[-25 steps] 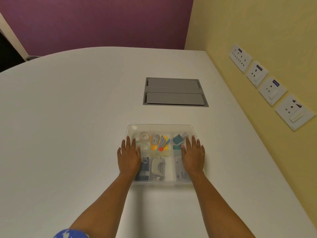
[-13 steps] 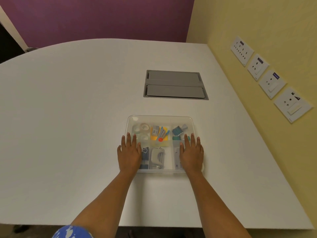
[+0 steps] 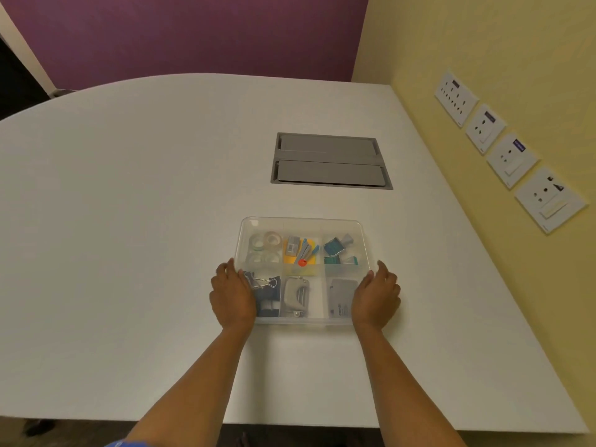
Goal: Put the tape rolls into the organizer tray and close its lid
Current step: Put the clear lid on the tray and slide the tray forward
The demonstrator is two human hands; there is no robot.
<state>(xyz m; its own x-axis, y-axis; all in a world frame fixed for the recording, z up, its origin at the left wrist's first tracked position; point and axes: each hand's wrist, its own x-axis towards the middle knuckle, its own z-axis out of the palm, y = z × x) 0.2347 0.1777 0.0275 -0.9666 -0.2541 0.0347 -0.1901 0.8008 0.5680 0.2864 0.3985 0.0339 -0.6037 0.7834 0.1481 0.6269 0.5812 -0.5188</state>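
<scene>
The clear plastic organizer tray (image 3: 365,250) lies on the white table in front of me, with its transparent lid lying flat on top. Several clear tape rolls (image 3: 265,249) sit in its far left compartment. The other compartments hold binder clips, a hole punch, sticky notes and small clips. My left hand (image 3: 233,295) curls around the tray's left side. My right hand (image 3: 375,293) curls around its right side. Both hands press against the near half of the tray.
A grey cable hatch (image 3: 330,161) is set into the table beyond the tray. A yellow wall with several socket plates (image 3: 503,150) runs along the table's right edge. The table's near edge (image 3: 290,422) crosses below my forearms.
Both hands have slid off the top of the lid outward to the tray's left and right sides. The view has tipped down a little.
</scene>
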